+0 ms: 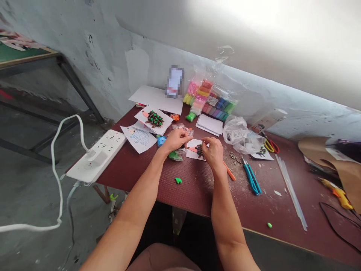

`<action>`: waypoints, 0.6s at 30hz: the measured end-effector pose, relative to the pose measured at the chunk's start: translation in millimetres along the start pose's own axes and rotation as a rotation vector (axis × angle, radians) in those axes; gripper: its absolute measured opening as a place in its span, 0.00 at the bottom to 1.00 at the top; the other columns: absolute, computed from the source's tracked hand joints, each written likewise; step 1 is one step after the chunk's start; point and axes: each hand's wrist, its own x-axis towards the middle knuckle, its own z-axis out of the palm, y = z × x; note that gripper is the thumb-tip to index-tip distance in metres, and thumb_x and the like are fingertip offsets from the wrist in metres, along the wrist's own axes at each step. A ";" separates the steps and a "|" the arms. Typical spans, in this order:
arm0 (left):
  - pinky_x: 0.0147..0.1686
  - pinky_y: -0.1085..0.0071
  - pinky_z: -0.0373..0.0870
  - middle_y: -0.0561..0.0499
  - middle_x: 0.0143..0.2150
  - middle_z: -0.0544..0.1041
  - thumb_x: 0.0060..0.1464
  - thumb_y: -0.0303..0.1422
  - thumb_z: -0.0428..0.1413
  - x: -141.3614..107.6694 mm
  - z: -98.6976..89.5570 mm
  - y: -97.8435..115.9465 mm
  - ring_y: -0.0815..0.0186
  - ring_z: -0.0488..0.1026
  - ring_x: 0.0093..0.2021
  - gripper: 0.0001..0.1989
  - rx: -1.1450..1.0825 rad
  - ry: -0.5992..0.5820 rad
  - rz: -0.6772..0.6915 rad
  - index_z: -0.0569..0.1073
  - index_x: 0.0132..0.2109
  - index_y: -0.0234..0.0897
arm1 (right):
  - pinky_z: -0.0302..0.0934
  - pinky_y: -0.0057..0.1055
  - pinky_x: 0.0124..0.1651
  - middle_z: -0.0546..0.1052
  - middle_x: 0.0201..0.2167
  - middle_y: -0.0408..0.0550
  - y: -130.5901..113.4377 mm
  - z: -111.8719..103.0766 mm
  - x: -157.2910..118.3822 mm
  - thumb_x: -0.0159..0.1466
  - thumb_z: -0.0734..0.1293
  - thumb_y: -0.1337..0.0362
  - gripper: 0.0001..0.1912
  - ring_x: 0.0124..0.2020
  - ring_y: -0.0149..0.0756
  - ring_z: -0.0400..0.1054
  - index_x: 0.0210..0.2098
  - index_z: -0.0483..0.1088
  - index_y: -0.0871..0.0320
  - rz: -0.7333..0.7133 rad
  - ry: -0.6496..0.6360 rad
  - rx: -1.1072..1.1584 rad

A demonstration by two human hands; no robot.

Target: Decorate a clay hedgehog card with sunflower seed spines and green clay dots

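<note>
A small white card point(190, 154) lies on the table between my hands, bearing a hedgehog with a pink face point(192, 149) and dark spiky pieces on its back. My left hand point(178, 140) is at the card's left edge, thumb and fingers pinched together. Over the card's right side, my right hand point(213, 151) has its fingertips closed near the spiky pieces. Whatever either pinch holds is too small to make out. A green clay lump point(178, 180) sits in front of the card. A bag of green clay point(175, 156) rests below my left hand.
A finished-looking hedgehog card point(153, 119) and a blue hedgehog drawing point(138, 138) lie left, near a power strip point(97, 156). Bagged coloured clay point(211, 99) stands behind. Rightward are a teal cutter point(251, 176), scissors point(270, 145), glue sticks point(291, 194) and a glue gun point(338, 194).
</note>
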 end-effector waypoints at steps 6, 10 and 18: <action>0.46 0.70 0.75 0.50 0.32 0.84 0.54 0.24 0.57 2.2 -1.5 -2.2 0.63 0.82 0.39 0.08 -0.068 0.045 -0.045 0.81 0.33 0.35 | 0.59 0.36 0.49 0.81 0.40 0.53 -2.8 -0.2 -0.2 0.68 0.62 0.66 0.16 0.43 0.44 0.69 0.45 0.83 0.57 0.005 -0.007 0.022; 0.47 0.68 0.75 0.50 0.30 0.84 0.55 0.23 0.56 1.6 -6.4 0.3 0.64 0.81 0.37 0.09 -0.168 0.053 -0.077 0.82 0.37 0.34 | 0.60 0.36 0.49 0.81 0.40 0.53 -0.5 -0.3 1.0 0.68 0.62 0.66 0.16 0.42 0.44 0.69 0.44 0.83 0.57 0.015 0.023 0.029; 0.34 0.72 0.71 0.53 0.22 0.78 0.57 0.36 0.64 -0.3 -10.2 -0.5 0.69 0.74 0.25 0.09 -0.292 0.156 -0.134 0.78 0.33 0.34 | 0.60 0.37 0.49 0.83 0.40 0.55 7.9 -8.0 4.0 0.67 0.63 0.64 0.16 0.42 0.44 0.72 0.45 0.83 0.60 0.113 0.083 0.061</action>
